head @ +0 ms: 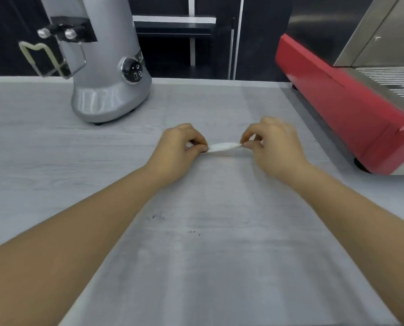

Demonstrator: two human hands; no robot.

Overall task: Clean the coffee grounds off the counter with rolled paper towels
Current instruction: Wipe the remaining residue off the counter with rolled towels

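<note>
A small white rolled paper towel (223, 146) stretches between my two hands, just above the grey counter (219, 267) in the middle of the view. My left hand (177, 149) pinches its left end with curled fingers. My right hand (272, 144) pinches the right end between thumb and fingertips. A few dark specks of coffee grounds (157, 217) lie on the counter between my forearms, and a second small cluster of coffee grounds (194, 232) sits slightly nearer to me.
A silver coffee grinder (104, 67) stands at the back left of the counter. A red espresso machine (351, 102) fills the right side, its foot (361, 164) close to my right forearm. The counter's back edge runs behind the grinder.
</note>
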